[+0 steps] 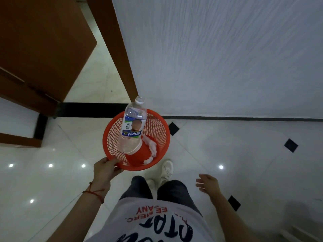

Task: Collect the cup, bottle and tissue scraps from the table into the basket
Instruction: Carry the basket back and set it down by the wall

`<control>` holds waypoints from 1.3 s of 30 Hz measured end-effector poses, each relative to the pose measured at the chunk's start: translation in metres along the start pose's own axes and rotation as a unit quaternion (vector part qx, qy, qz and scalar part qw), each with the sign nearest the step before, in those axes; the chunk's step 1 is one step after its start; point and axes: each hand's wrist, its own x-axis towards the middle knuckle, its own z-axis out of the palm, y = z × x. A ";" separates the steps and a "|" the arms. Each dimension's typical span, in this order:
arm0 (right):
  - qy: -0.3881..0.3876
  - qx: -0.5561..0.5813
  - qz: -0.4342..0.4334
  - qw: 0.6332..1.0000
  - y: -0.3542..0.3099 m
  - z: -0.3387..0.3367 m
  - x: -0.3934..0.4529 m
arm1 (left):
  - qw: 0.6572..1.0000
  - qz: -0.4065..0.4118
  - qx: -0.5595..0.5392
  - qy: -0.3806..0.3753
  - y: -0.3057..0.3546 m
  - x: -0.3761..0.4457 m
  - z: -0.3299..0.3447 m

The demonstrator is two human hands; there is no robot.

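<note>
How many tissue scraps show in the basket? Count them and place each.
2 visible. One tissue strip runs along the basket's right inner side beside the red cup; one small wad lies at the near rim. The cup and bottle may hide more.

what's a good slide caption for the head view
Left hand carries the red basket holding bottle, cup and tissue scraps; right hand empty.

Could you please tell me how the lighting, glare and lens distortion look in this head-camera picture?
Head view: dim overall; small ceiling-light reflections dot the glossy white floor tiles; wide-angle lens bends the brown door frame; the clear plastic bottle in the orange mesh basket stays fairly sharp; the corners darken.
</note>
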 end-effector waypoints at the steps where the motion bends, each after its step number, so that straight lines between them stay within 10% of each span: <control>1: -0.005 -0.007 -0.003 1.000 -0.010 0.001 0.007 | 1.000 -0.001 0.002 -0.001 0.003 0.004 0.008; 39: 0.005 0.032 -0.008 0.999 -0.004 0.131 0.440 | 0.992 -0.108 0.045 -0.053 -0.209 0.461 0.258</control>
